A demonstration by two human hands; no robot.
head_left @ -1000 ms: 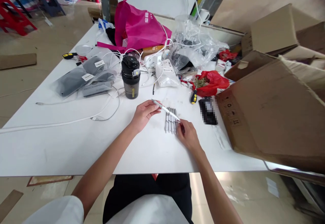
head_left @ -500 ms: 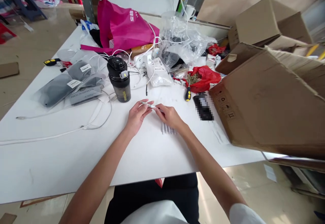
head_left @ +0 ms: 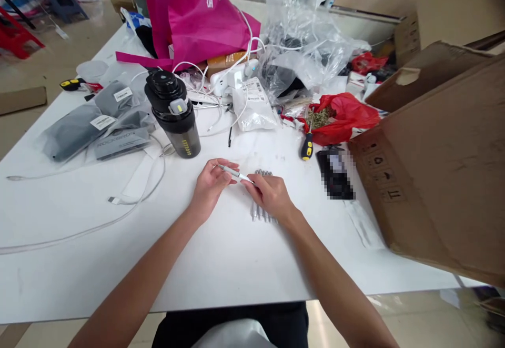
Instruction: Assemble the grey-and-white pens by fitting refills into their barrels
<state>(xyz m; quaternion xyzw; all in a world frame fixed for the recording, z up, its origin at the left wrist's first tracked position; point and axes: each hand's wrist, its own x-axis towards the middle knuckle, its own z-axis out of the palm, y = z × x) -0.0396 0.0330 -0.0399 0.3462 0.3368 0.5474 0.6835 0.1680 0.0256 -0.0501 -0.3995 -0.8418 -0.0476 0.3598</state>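
So the pen [head_left: 235, 173] is up between both hands, pretty much in front of the person's body, with the worktop [head_left: 221, 269] below it. Its long axis runs mostly side to side on a slant: the greyer end points left and away from the person, the white end points right and a bit back toward them. Can't really tell which end writes, too small. The left hand [head_left: 209, 187] has the grey end pinched in its fingers, and the right hand [head_left: 274, 195] is gripping the white end. Right under that right hand there's a row of pens [head_left: 259, 214] lying side by side, long axes running near to far, and the hand blocks a good chunk of them. A dark bottle [head_left: 173, 116] stands just past the left hand, with a thin black stick [head_left: 230, 136] and a white packet [head_left: 254, 106] beyond the pen. Off to the right there's a screwdriver [head_left: 306, 148], its shaft end at a red bag [head_left: 347, 116], then a big box [head_left: 434, 158] walling off that side. A cable [head_left: 87, 229] loops across the left.
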